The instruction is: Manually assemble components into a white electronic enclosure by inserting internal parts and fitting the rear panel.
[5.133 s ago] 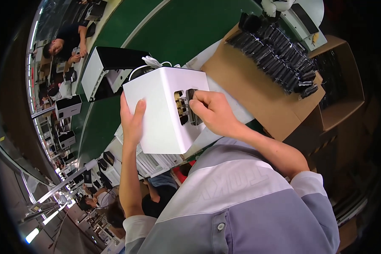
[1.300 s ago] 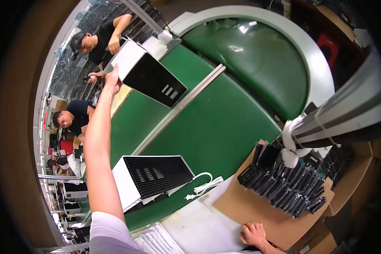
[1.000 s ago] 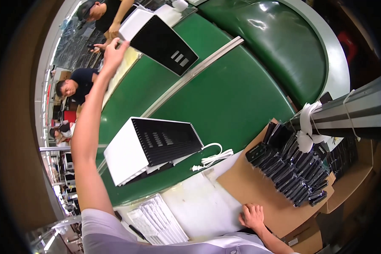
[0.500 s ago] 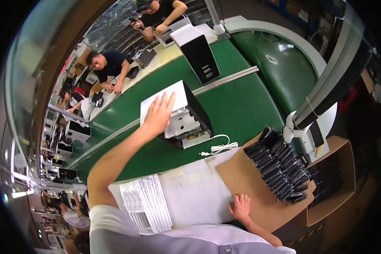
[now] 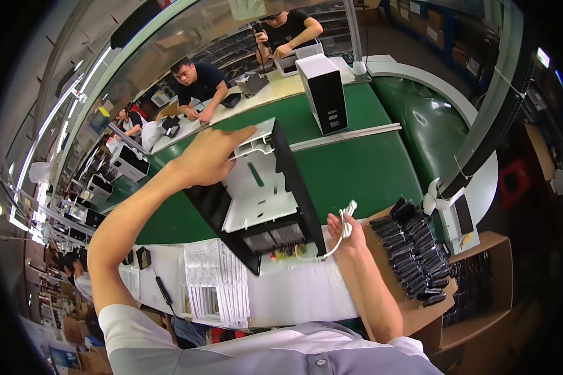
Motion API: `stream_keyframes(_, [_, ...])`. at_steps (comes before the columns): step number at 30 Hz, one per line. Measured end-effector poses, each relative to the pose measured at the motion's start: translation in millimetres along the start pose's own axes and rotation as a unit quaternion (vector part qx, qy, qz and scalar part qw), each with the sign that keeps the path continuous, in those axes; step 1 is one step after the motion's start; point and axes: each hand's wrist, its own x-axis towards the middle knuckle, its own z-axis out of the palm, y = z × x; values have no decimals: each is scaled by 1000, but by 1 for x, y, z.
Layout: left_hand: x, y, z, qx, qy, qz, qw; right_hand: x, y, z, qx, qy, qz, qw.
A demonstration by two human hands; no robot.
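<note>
A boxy black-and-white appliance [image 5: 261, 200] is in front of me, tilted, with its open side showing a white inner frame. Coloured wires and metal fins sit at its lower end. My left hand [image 5: 207, 157] is closed on its top edge; part of the grip is hidden behind the hand. From the lower end a white power cord [image 5: 344, 226] runs right into my right hand [image 5: 350, 236], whose fingers are curled around the bundled coil. A stack of clear plastic trays [image 5: 214, 284] lies beside the appliance on the white worktop [image 5: 294, 297].
Beyond runs a green conveyor belt [image 5: 372, 169] with a metal rail. Another black-and-white appliance [image 5: 322, 94] stands on it. Several black wrapped packs [image 5: 413, 250] lie on cardboard at right, by an open carton [image 5: 481, 281]. A screwdriver [image 5: 162, 290] lies left. Co-workers sit across the belt.
The appliance has come off the belt toward me and tilted, with my left hand now gripping its top edge. My right hand has risen from the cardboard and taken the cord bundle.
</note>
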Motion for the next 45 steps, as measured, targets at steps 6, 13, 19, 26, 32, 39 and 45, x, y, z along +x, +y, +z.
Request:
stream_keyframes(6, [-18,-13,139,-192,-110,9,975,-93,-24,-25,-487,-80,-24,869])
stream_keyframes(13, [0,17,339,-327,-175,-5,929,-123,6,-63,-591,41,-57,804])
stream_keyframes(19, [-17,51,379,-311,-117,-161,929,-71,19,-139,-697,124,-153,689])
stream_keyframes(26, [-191,129,303,-258,266,-362,856,-83,23,-167,-740,105,-234,622])
stream_keyframes(32, [-358,180,305,-24,198,-659,725,-116,3,-192,-793,86,-344,496])
stream_keyframes(39, [-389,205,368,-36,214,-684,697,-118,1,-130,-734,-12,-320,599])
stream_keyframes(45, [-406,196,285,-47,216,-687,692,-141,15,-107,-752,-34,-352,557])
